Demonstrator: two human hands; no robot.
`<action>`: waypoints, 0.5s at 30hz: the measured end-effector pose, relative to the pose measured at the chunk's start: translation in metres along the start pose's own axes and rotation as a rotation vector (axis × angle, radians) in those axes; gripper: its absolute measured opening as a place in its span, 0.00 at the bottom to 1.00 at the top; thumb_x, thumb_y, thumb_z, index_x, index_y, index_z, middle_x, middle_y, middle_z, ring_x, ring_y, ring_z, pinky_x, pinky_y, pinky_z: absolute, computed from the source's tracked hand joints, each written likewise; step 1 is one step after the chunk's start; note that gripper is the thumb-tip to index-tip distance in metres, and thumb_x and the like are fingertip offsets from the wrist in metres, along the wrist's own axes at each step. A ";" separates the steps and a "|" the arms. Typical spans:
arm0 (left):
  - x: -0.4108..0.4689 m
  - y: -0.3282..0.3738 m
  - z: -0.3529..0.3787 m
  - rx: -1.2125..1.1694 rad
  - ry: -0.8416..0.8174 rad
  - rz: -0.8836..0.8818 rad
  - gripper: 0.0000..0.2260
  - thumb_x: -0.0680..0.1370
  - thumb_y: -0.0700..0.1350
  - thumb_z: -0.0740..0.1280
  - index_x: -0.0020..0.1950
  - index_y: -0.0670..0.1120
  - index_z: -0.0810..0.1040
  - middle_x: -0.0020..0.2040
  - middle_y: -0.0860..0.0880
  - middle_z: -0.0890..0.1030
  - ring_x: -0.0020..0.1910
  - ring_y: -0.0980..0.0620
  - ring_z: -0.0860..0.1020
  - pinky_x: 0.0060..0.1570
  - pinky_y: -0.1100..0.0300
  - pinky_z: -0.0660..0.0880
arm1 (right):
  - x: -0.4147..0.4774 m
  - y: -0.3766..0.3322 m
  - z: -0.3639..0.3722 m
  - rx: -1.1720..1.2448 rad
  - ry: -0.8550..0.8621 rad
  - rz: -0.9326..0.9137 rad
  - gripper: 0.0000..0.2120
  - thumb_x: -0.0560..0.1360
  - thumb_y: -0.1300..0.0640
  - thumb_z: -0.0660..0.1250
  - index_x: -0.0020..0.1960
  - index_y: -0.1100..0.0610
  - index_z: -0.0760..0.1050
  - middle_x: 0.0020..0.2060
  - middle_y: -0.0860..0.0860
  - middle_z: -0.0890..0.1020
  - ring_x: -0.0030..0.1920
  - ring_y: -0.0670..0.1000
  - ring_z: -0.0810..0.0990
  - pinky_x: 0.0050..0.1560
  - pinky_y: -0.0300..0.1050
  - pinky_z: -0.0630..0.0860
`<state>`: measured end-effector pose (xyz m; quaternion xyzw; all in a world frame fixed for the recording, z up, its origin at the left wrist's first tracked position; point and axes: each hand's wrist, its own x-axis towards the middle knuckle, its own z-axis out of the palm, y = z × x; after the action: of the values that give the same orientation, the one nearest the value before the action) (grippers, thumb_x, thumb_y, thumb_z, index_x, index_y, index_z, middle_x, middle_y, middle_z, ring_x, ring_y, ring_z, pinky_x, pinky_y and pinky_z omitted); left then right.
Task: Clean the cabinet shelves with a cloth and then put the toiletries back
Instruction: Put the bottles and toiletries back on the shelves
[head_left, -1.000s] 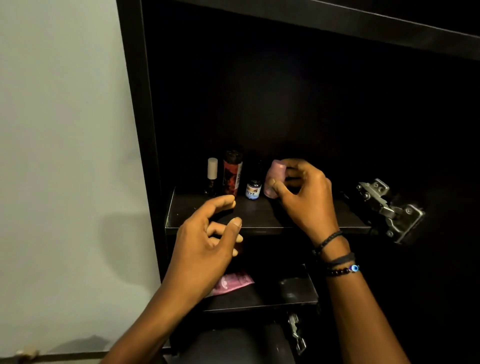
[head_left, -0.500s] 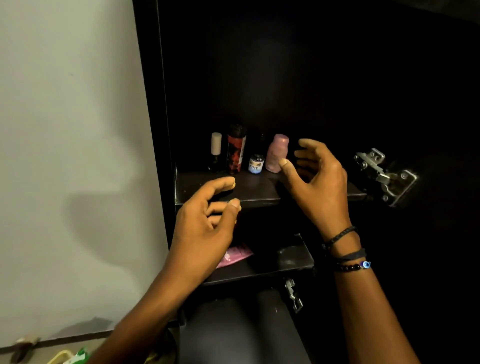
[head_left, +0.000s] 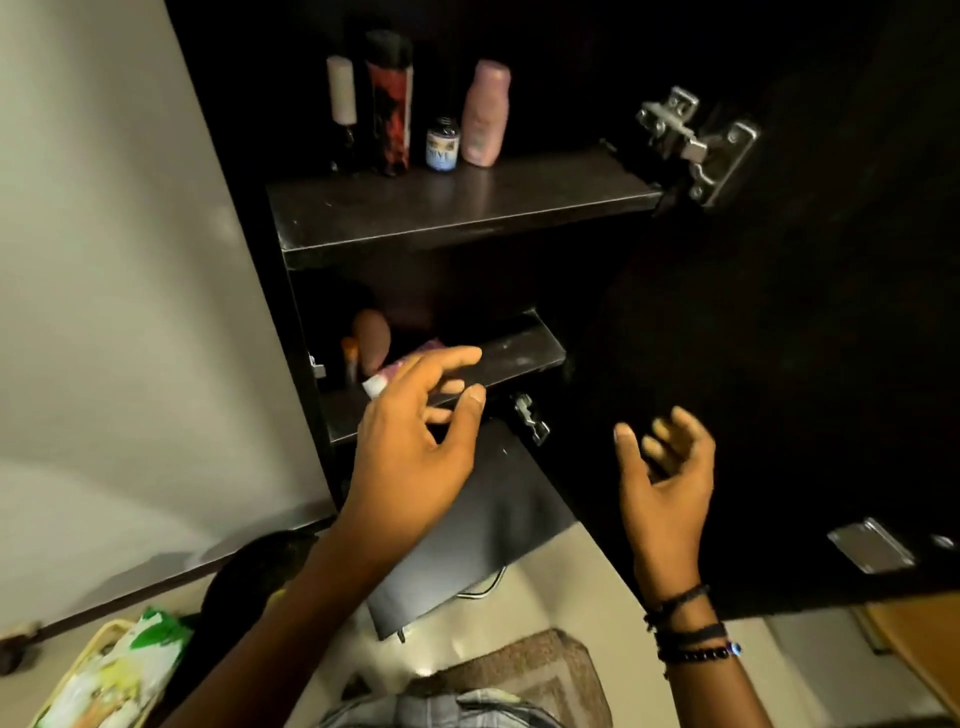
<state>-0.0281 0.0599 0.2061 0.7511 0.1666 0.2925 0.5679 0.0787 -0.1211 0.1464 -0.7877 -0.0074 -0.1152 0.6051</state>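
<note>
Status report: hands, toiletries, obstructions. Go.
Left hand open, empty, at lower shelf. Right hand open, empty. Pink bottle upright on upper shelf. Pink packet lies behind left hand.

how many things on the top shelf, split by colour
pink bottle: 1
red and black can: 1
blue-label jar: 1
white-capped bottle: 1
total: 4

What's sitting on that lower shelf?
On the lower shelf: a brown rounded item, a small orange-tipped one and a pink packet, partly hidden by the left hand. The dark back is unreadable.
</note>
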 end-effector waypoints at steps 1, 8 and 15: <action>-0.007 -0.002 0.004 0.014 -0.018 0.004 0.12 0.76 0.46 0.66 0.59 0.52 0.77 0.53 0.55 0.79 0.51 0.56 0.79 0.47 0.56 0.79 | -0.003 0.015 -0.011 0.019 0.053 0.102 0.24 0.72 0.56 0.72 0.65 0.52 0.67 0.60 0.54 0.75 0.56 0.51 0.78 0.52 0.42 0.77; -0.050 0.007 0.030 0.101 -0.127 0.080 0.13 0.77 0.44 0.67 0.60 0.55 0.76 0.57 0.61 0.76 0.58 0.63 0.75 0.55 0.61 0.76 | 0.008 0.063 -0.098 0.069 0.495 0.697 0.50 0.65 0.51 0.77 0.75 0.57 0.50 0.73 0.57 0.59 0.70 0.59 0.66 0.67 0.57 0.69; -0.103 0.016 0.058 0.124 -0.189 0.090 0.13 0.76 0.45 0.67 0.60 0.53 0.76 0.57 0.58 0.77 0.57 0.62 0.75 0.55 0.64 0.76 | 0.010 0.053 -0.158 0.037 0.348 0.393 0.28 0.71 0.55 0.73 0.66 0.60 0.67 0.60 0.53 0.76 0.60 0.52 0.76 0.61 0.45 0.74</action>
<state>-0.0724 -0.0489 0.1852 0.8157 0.0962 0.2346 0.5200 0.0692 -0.2876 0.1359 -0.7312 0.2481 -0.1291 0.6221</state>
